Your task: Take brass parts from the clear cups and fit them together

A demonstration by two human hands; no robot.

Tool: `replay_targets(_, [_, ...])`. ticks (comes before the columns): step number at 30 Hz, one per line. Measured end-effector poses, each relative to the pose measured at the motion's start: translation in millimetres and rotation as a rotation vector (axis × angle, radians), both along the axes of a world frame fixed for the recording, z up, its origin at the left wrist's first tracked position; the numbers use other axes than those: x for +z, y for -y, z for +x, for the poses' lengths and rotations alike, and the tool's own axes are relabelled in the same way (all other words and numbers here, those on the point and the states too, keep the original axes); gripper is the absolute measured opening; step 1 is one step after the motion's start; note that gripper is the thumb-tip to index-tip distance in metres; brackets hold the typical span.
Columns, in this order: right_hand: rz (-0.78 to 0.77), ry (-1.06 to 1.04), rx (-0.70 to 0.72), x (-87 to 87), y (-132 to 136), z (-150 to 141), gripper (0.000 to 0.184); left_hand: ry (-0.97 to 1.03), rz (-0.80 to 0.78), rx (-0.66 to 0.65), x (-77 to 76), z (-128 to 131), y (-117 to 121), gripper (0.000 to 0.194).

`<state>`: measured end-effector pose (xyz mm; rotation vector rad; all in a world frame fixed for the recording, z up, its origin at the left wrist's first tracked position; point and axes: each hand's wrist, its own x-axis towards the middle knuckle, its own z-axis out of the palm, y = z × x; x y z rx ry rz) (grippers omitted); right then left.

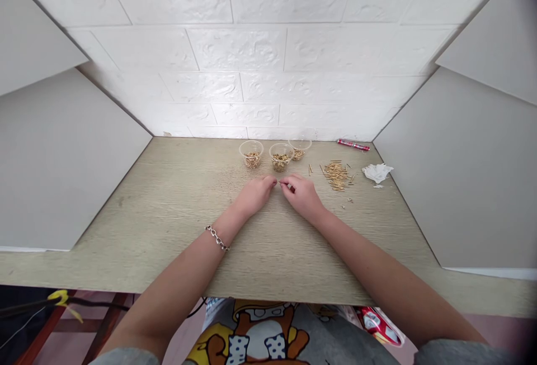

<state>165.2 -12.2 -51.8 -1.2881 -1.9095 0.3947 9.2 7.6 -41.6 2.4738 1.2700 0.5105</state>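
Head view: right hand (305,196) pinches small metal piece (281,183) beside narrowly closed left hand (255,194), contents unclear; gold pins (337,175) right of right hand; likely fine fingertip work, needing steady alignment.

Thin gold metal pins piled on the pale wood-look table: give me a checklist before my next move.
1. Pins all in one pile: not ok, a few lie apart from it.
2. Three clear round plastic cups upright: ok.
3. Right hand has its piece in the grip: ok, a tiny piece shows at the fingertips.
4. Left hand holds a piece: cannot tell, too small to see.
5. Crumpled white tissue off the pile: ok, it lies apart, to the right.
6. Table free of specks: not ok, specks lie near the leftmost cup.
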Motion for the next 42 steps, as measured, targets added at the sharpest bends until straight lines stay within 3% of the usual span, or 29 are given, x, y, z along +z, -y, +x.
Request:
replay_targets(9, [0.017,0.065,0.021,0.3,0.9,0.5,0.017,-0.157,0.114,-0.059,0.1,-3.6,-0.8,0.023])
replay_targets(25, [0.046,0.041,0.03,-1.0,-1.2,3.3,0.014,-0.252,0.259,-0.085,7.2,-2.7,4.2,0.02])
replay_targets(35, [0.076,0.041,0.016,-2.7,-0.5,1.3,0.015,-0.14,0.109,0.043,0.9,1.5,3.2,0.022])
replay_targets(42, [0.062,0.006,0.0,-1.4,1.0,0.0,0.015,-0.144,0.158,-0.011,6.8,-0.1,4.4,0.022])
